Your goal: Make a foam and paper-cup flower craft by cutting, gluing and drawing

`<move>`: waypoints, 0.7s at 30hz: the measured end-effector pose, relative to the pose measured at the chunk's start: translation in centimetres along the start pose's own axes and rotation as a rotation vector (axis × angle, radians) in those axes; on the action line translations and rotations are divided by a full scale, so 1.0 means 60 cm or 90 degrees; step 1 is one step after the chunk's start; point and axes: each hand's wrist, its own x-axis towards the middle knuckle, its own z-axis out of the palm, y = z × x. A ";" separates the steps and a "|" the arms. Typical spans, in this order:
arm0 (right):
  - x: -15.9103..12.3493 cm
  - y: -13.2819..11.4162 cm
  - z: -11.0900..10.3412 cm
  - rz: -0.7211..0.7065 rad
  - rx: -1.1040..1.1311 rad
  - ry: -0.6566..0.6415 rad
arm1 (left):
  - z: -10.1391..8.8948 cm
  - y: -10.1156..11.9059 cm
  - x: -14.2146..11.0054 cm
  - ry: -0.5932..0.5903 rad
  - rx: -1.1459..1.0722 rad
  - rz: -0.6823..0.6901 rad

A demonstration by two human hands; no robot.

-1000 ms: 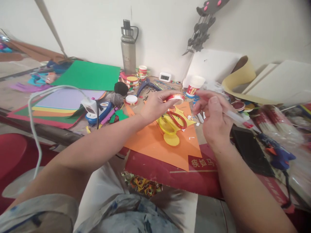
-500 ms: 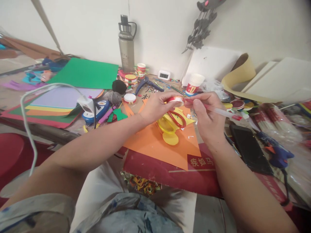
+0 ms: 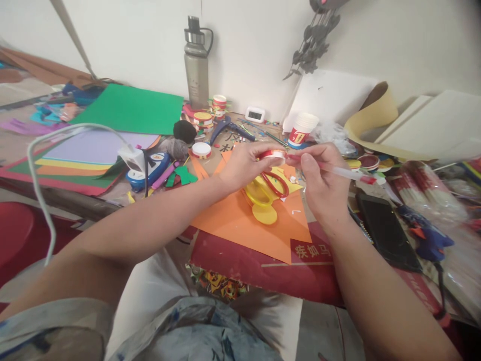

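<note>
Between the fingers and thumb of my left hand [image 3: 244, 161] is a short red-and-white paper cup piece [image 3: 277, 156], held on its side. My right hand [image 3: 326, 183] pinches a red pen with a clear barrel [image 3: 338, 171], its tip end at the cup piece's right edge. Below the hands lie scissors with red and yellow handles [image 3: 276, 185]. Beside them rests a yellow paper disc [image 3: 264, 213], on an orange paper sheet [image 3: 240, 220].
A grey bottle [image 3: 196, 70] stands by the wall. Stacked paper cups [image 3: 303, 125] stand behind my right hand. A phone [image 3: 389, 230] and a blue glue gun [image 3: 428, 235] lie at the right. Green paper [image 3: 131, 110] and a blue power strip [image 3: 150, 173] are at the left.
The view has shifted slightly. Both hands keep their holds on the cup piece and the pen, which have barely moved.
</note>
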 end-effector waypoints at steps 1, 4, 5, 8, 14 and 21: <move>0.000 -0.001 0.000 -0.002 -0.004 0.003 | -0.001 0.001 0.000 0.001 0.017 0.011; 0.001 -0.005 0.002 -0.011 -0.006 0.026 | -0.003 0.002 0.000 0.005 0.049 0.033; 0.001 -0.007 0.002 -0.014 -0.006 0.026 | -0.003 0.002 0.000 0.004 0.054 0.035; 0.001 -0.011 0.002 -0.010 -0.016 0.021 | -0.003 0.002 -0.001 0.003 0.071 0.034; 0.001 -0.015 0.000 -0.012 -0.060 0.020 | -0.003 0.003 -0.002 -0.001 0.083 0.037; 0.001 -0.009 0.000 -0.027 -0.087 0.025 | 0.000 0.001 -0.006 -0.004 0.083 0.030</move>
